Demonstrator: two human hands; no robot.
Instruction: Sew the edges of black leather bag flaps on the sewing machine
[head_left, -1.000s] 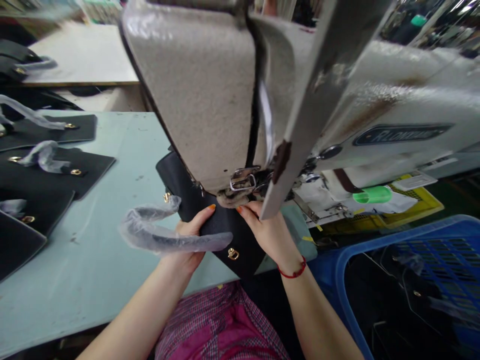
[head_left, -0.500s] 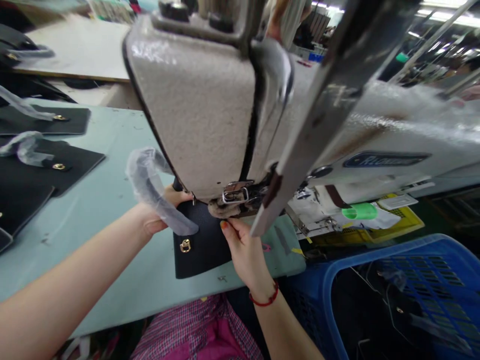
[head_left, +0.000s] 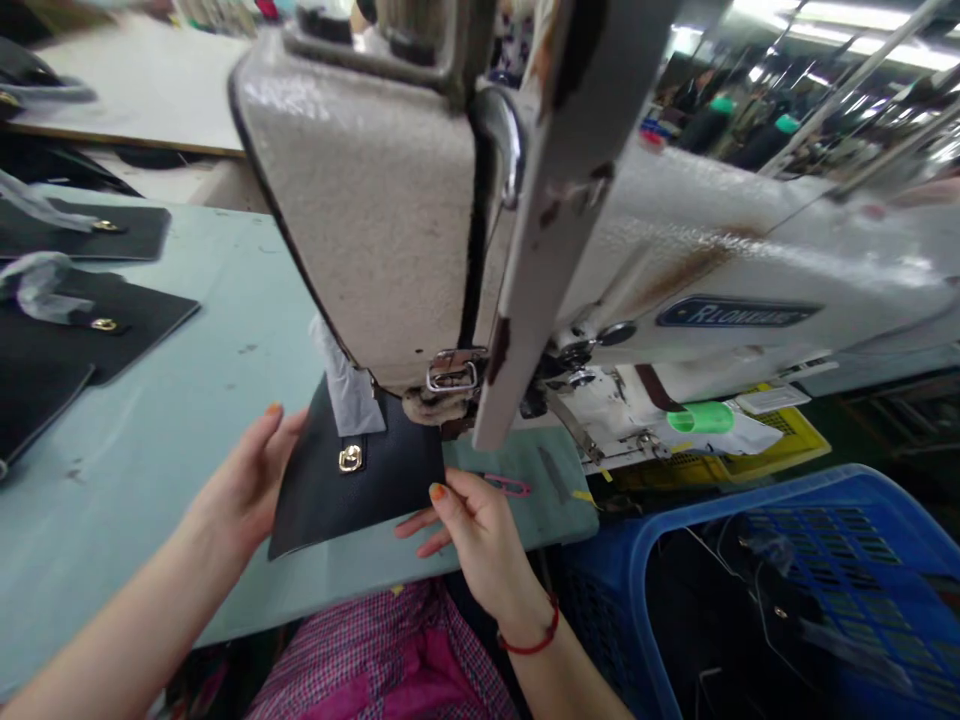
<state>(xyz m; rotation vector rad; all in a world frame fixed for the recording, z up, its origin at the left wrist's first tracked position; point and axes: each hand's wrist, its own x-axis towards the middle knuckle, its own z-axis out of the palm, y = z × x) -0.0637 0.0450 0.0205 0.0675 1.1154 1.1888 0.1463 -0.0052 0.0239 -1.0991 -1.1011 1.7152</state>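
Head view: we see the black leather panel (head_left: 375,480) on the table (head_left: 187,400) beneath the sewing machine (head_left: 375,220). The left hand (head_left: 240,490) grips its nine-o'clock edge, and the right hand (head_left: 472,530) pinches its four-o'clock corner.

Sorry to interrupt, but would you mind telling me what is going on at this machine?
A person seated at a sewing machine is holding a black panel with a gold ring under the machine's head. The left hand grips the panel's left edge, and the right hand pinches its lower right edge. More black panels lie on the left of the pale table, and a blue basket stands at the right.
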